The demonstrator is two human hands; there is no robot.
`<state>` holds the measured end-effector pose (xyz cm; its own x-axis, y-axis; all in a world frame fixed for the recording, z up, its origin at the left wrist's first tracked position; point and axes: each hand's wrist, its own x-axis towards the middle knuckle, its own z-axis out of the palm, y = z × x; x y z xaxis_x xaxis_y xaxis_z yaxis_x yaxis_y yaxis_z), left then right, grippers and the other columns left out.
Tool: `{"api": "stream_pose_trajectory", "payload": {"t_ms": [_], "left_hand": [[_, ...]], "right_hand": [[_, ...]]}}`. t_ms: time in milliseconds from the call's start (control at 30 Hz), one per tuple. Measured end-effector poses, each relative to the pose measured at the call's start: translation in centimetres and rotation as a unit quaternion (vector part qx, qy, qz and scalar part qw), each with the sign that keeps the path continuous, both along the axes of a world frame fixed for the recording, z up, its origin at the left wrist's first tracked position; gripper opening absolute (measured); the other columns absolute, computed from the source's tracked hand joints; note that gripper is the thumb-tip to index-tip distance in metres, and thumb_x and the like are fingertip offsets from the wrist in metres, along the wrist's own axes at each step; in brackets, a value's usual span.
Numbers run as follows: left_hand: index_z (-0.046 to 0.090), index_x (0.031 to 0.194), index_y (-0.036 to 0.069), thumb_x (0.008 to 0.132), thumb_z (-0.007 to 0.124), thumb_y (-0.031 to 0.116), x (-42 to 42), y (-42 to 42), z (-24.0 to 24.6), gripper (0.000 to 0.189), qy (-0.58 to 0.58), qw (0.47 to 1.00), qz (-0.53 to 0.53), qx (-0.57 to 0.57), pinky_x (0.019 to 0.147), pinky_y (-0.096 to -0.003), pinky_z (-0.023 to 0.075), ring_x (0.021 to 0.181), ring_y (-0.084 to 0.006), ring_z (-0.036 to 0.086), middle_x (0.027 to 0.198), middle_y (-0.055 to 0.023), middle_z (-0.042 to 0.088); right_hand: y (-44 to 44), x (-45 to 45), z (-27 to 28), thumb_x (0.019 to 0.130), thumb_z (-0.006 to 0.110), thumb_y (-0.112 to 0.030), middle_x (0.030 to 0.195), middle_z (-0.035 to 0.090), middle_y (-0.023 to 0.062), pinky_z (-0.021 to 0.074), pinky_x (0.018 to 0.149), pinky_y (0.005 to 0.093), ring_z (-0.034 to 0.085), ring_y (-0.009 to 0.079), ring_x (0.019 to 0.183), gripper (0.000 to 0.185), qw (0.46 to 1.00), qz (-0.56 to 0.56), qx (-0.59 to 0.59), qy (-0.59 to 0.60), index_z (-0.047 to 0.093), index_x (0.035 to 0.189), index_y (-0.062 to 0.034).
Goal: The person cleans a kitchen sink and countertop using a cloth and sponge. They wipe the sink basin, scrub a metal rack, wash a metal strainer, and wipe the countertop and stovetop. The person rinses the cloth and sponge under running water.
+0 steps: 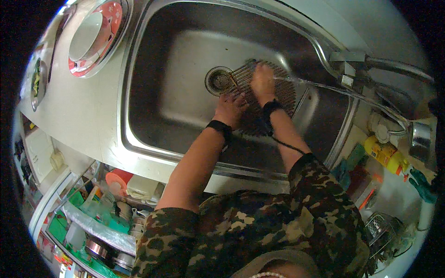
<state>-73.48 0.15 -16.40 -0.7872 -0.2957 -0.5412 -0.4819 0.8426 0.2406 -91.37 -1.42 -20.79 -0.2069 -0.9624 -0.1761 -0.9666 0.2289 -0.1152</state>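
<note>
A round wire grill rack [286, 92] lies in the stainless steel sink [187, 80], beside the drain [219, 80]. My left hand [231, 107] grips the rack's near left edge, its fingers over the bars. Over the upper part of the rack, my right hand [263, 81] is bent into a fist and blurred by motion. Whether it holds something is hidden; a small dark green patch shows just past its knuckles. Clear water runs down onto the rack beside the right hand. Each wrist wears a black band, and a dark cord runs along the right forearm.
A chrome faucet [420, 137] stands right of the sink. Beside it are a yellow bottle [382, 154] and a metal rack [380, 229]. On the left counter, a white bowl [88, 36] sits on a red patterned plate [113, 17]. Below is an open drawer with pots [99, 247].
</note>
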Motion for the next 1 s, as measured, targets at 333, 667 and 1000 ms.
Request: {"api": "stream_pose_trajectory", "payload": {"t_ms": [333, 667, 1000], "left_hand": [[0.042, 0.141, 0.031, 0.092, 0.049, 0.039, 0.0, 1.1, -2.4, 0.05, 0.019, 0.999, 0.033, -0.014, 0.11, -0.0574, 0.0242, 0.137, -0.0303, 0.032, 0.155, -0.0048, 0.025], [0.035, 0.145, 0.034, 0.091, 0.053, 0.034, -0.9, 0.3, 0.4, 0.056, -0.033, 0.999, 0.025, 0.016, 0.11, -0.0604, 0.0203, 0.141, -0.0282, 0.027, 0.158, -0.0024, 0.017], [0.034, 0.145, 0.035, 0.088, 0.056, 0.032, 0.1, 0.4, -0.7, 0.061, -0.017, 0.999, 0.032, 0.005, 0.112, -0.0579, 0.0195, 0.143, -0.0258, 0.023, 0.158, -0.0012, 0.017]], "right_hand": [[0.4, 1.0, 0.4, 0.087, 0.052, -0.003, 0.101, 0.059, 0.0202, 0.0504, 0.078, 0.0467, 0.058, 0.0382, 0.092, 0.045, 0.997, 0.028, -0.037, -0.064, 0.046, 0.132, 0.0022], [8.5, -3.6, -0.9, 0.084, 0.053, 0.001, 0.096, 0.058, 0.0189, 0.0477, 0.071, 0.0479, 0.058, 0.0394, 0.089, 0.047, 0.99, 0.017, -0.133, -0.037, 0.048, 0.131, -0.0019], [12.3, -4.4, 0.0, 0.087, 0.051, -0.004, 0.103, 0.057, 0.0175, 0.0495, 0.075, 0.047, 0.06, 0.0387, 0.089, 0.033, 0.999, -0.019, -0.016, -0.024, 0.053, 0.12, -0.0044]]}}
